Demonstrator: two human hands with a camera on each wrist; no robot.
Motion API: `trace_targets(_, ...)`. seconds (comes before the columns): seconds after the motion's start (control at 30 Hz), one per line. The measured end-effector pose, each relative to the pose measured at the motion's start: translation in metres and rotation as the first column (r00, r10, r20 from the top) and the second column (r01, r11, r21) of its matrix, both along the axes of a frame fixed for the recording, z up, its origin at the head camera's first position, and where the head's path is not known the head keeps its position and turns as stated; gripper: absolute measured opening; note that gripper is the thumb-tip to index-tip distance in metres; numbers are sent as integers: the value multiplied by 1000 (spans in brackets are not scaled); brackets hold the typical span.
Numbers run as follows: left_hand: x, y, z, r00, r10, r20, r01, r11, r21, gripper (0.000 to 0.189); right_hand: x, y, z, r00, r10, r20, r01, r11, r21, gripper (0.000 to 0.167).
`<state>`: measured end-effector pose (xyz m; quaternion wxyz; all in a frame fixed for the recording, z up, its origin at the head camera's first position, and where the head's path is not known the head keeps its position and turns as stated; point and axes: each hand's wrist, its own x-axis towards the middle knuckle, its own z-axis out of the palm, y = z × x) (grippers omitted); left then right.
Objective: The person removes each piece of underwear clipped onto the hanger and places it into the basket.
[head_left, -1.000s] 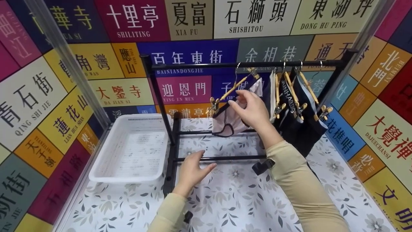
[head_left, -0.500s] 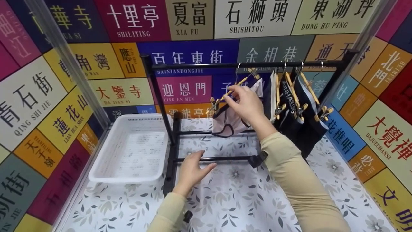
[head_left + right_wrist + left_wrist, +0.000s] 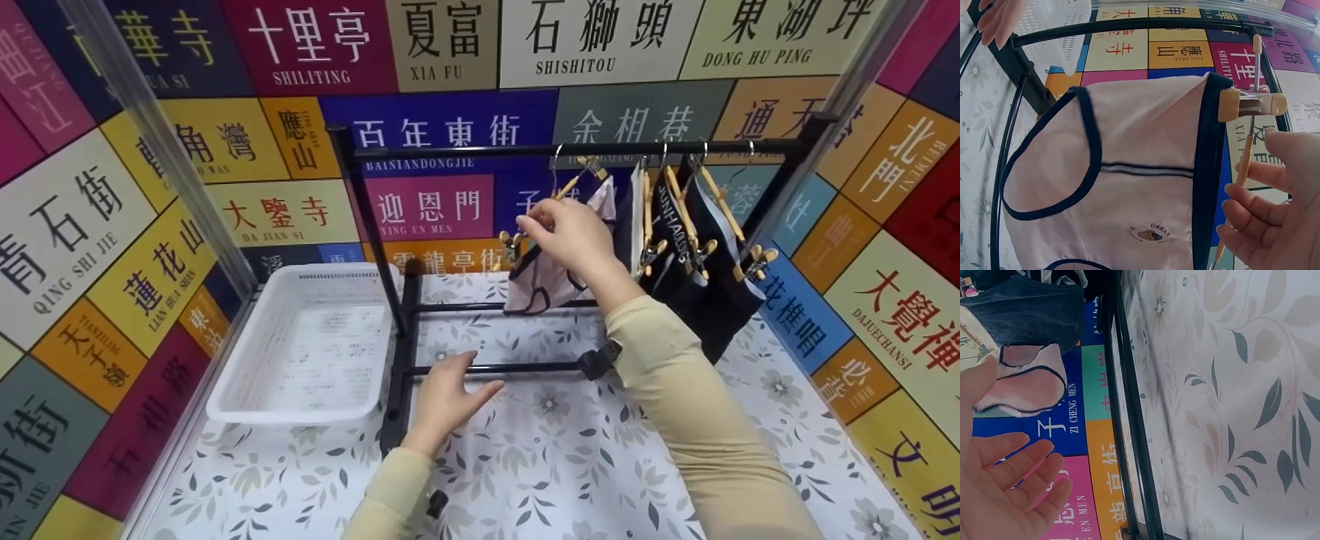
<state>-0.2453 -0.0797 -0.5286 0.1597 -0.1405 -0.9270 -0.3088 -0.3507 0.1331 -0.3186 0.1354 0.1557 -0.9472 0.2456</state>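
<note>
My right hand (image 3: 574, 240) pinches the thin wooden bar of a clip hanger (image 3: 1246, 163) between thumb and fingers. From that hanger's clips (image 3: 1252, 106) hang pale pink underpants (image 3: 1145, 124) with dark navy trim and a small printed motif. The hanger's hook sits over the top bar (image 3: 465, 152) of a black clothes rack, and my hand covers part of the hanger in the head view. Lower and to the left, my left hand (image 3: 450, 397) is held with fingers apart and nothing in it, in front of the rack's lower rail (image 3: 517, 368).
Several dark garments (image 3: 705, 300) hang on clip hangers at the rack's right end. A white plastic basket (image 3: 292, 416) stands left of the rack on a leaf-patterned surface (image 3: 547, 465). Colourful sign-printed panels (image 3: 300, 45) enclose the back and sides.
My right hand has moved left onto the hanger bar and its fingers have closed on it. The hanger and pink underpants have shifted slightly right. My left hand has stayed in place.
</note>
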Motion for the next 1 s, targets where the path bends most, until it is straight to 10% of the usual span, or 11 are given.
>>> trace_targets(0.53,1,2,3,999,0,44,1,1000,-19,69,-4,25,4,981,-76,178,113,971,-211,46)
trace_targets(1.0,1,3,9,999,-26,46,26,1000,-8,64,-4,37,11,924,152,350,51,860,-507,41)
